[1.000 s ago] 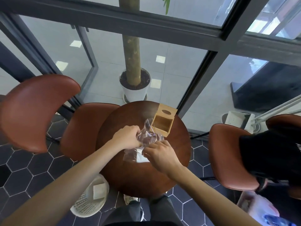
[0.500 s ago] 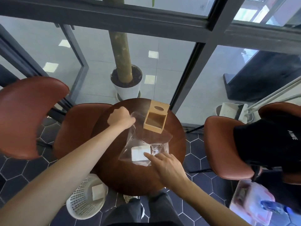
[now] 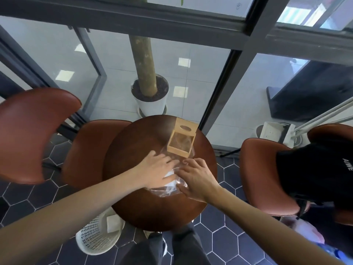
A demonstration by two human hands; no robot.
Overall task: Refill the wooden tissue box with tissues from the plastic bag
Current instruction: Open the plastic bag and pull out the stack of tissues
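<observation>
Both arms reach forward and inward over the round table (image 3: 152, 213), meeting near its middle. The left hand (image 3: 158, 172) lies palm down with fingers spread flat on the bag (image 3: 172, 190), pressing it to the table; its grip is apart, clamped on nothing. The right hand (image 3: 194, 178) sits just beside it, touching the bag's right edge, with fingers curled loosely toward the plastic. Whether its grip is closed on the bag cannot be told, since the fingertips are hidden against the crumpled film.

The white tissues (image 3: 170, 178) show between the two hands, inside the bag and partly under the left palm. The box (image 3: 181, 143) stands just beyond the hands, open side up, its lid with the oval slot tilted back on the far side; the bag's far end reaches its base.

Half a second ago the left hand was raised at the far left, holding the bag's end up near the box, and the right hand only touched the near corner. Now the left has come down onto the tissues, the right has moved closer, and the bag lies bunched between them.
</observation>
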